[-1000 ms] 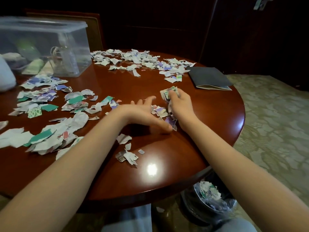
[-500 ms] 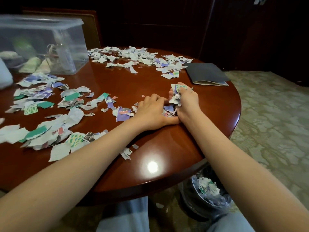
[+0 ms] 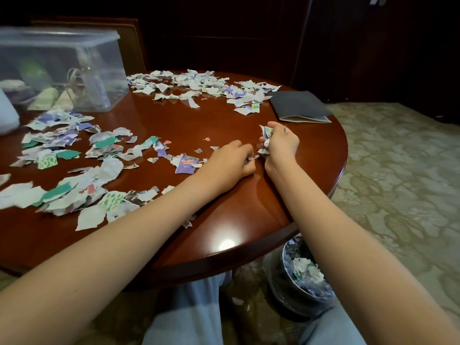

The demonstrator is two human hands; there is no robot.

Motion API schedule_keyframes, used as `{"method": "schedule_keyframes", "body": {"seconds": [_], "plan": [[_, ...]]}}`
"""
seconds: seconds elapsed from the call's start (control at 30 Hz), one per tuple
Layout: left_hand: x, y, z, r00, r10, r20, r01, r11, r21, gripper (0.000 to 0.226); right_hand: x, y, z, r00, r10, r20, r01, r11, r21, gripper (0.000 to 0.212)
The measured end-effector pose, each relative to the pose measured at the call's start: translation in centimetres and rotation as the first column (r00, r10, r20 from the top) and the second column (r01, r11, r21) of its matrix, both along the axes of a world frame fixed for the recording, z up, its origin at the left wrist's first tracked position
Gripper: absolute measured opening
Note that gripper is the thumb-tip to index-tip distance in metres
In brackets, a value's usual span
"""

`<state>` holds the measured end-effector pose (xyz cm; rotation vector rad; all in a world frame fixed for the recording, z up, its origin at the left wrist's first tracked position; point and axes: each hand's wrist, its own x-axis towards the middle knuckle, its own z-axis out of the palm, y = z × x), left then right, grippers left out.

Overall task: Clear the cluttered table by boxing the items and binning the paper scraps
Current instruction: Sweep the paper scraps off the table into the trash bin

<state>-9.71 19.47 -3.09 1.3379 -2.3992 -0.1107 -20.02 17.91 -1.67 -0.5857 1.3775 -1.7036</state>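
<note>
Dark wood panelling closes off the room at the back, and a pale patterned carpet [image 3: 398,170] runs open and bare along the right. The round, glossy red-brown desk [image 3: 224,220] fills most of the view, its curved edge sweeping from the far right round to the near side above the person's knees. On its far left stands a lidded clear plastic box [image 3: 62,68] with blurred items inside; a chair back [image 3: 134,43] rises behind it. Paper scraps [image 3: 74,185] lie thick over the left half and in a band along the far edge, leaving a bare strip through the middle and the near right part. A dark folder [image 3: 298,105] lies flat near the far right edge. Under the near right edge, on the floor, sits a lined bin [image 3: 301,290] partly filled with scraps. The right hand [image 3: 281,143] has its grip closed round a bunch of scraps held just above the desk; the left hand [image 3: 231,161], just beside it, pinches a small scrap between curled fingertips.
</note>
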Motion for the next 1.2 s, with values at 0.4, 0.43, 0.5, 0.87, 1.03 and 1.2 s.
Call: {"method": "schedule_keyframes", "body": {"seconds": [0.4,0.43,0.5,0.87,1.03,1.2], "plan": [[-0.7,-1.1,1.8,0.999,-0.005,0.035,0.003,0.998,0.067,0.032,-1.2,1.8,0.3,0.999,0.023,0.048,-0.023,1.0,-0.005,0.03],[-0.8,-1.3,2.3,1.0,0.022,-0.017,-0.021,0.997,0.073,0.033,-1.6,1.9,0.4,0.998,0.022,0.063,-0.022,1.0,0.002,0.03],[-1.1,-2.0,3.2,0.992,0.053,-0.118,-0.046,0.997,0.061,0.038,-2.4,2.0,0.6,0.995,0.004,0.104,-0.006,1.0,0.022,0.032],[-9.8,-1.8,5.7,0.495,0.436,-0.751,0.275,0.742,0.612,0.032,-8.6,2.1,0.6,0.953,-0.102,0.287,0.114,0.993,-0.025,0.036],[-16.1,-0.4,4.5,0.292,0.58,-0.76,0.562,0.539,0.627,0.035,-13.6,3.5,-0.5,0.917,-0.156,0.368,0.194,0.979,-0.066,0.034],[-21.8,1.8,2.5,0.322,0.628,-0.708,0.629,0.417,0.656,0.037,-18.8,4.8,-2.7,0.863,-0.262,0.431,0.293,0.956,-0.004,0.034]]}}
